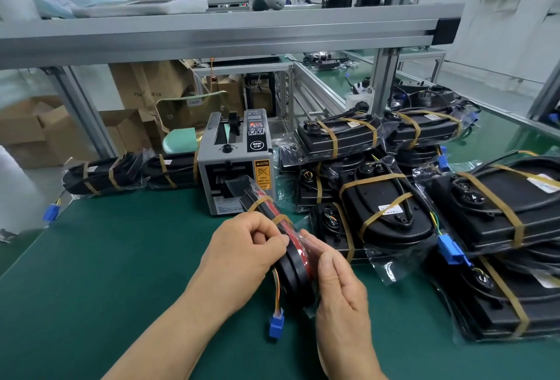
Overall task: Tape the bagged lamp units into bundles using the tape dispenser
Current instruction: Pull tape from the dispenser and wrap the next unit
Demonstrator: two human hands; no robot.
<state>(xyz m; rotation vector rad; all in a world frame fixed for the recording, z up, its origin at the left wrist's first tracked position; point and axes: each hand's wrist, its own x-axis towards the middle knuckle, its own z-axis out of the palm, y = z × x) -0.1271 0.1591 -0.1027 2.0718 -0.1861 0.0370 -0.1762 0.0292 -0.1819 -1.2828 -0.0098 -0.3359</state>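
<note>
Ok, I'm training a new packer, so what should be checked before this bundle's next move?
1. Bundle held by left hand and right hand: ok.
2. Far tape band wrapped round: ok.
3. Near tape band pressed flat: cannot tell, fingers cover part of it.
4. Strip ready at tape dispenser outlet: cannot tell, bundle hides it.
5. Blue connector hanging free of tape: ok.

Mat (pixel 115 258) left free; bundles (pixel 391 213) crowd right (dispenser (pixel 235 164) ahead).
</note>
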